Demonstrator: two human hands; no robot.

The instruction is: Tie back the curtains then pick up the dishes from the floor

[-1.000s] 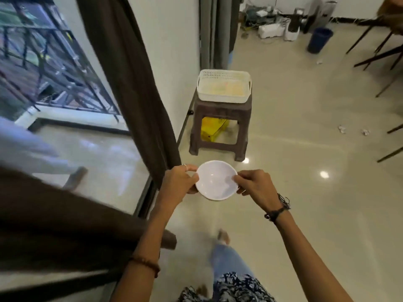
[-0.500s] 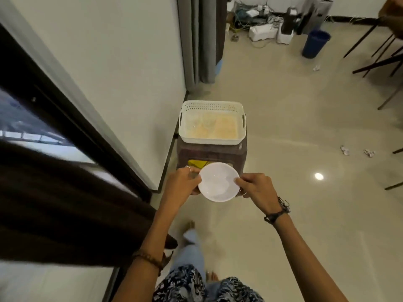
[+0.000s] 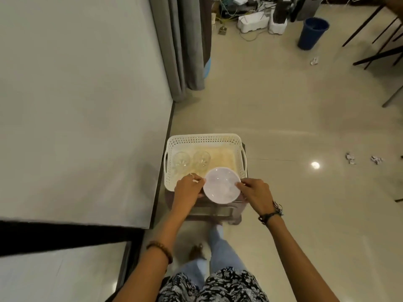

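Fingers [image 3: 197,182] of the left hand [image 3: 187,190] curl onto the left rim of a white bowl [image 3: 222,185], and fingers of the right hand [image 3: 255,192] pinch its right rim; both hands hold the bowl level, with its far edge over the near wall of a white perforated basket [image 3: 205,139]. Basket contents: two clear glasses [image 3: 192,161] side by side in the left half, standing on a yellowish liner; the right half shows only that liner. The basket has a cut-out handle at each short end and sits on a dark brown plastic stool [image 3: 218,212], which stands on the floor against the foot of a plain pale wall [image 3: 76,105]. Floor [image 3: 294,127]: glossy beige tile with one bright light reflection to the right of the basket and three scraps of crumpled paper [image 3: 350,158] well apart from the stool. Grey curtains [image 3: 181,44] hang to the floor at the wall's far end. At the far side of the room stand a blue bin [image 3: 313,32], white foam pieces and loose cables; dark chair or table legs show at the upper right. The person wears a beaded bracelet on the left wrist, a dark cord band on the right, and a ring on the left hand.
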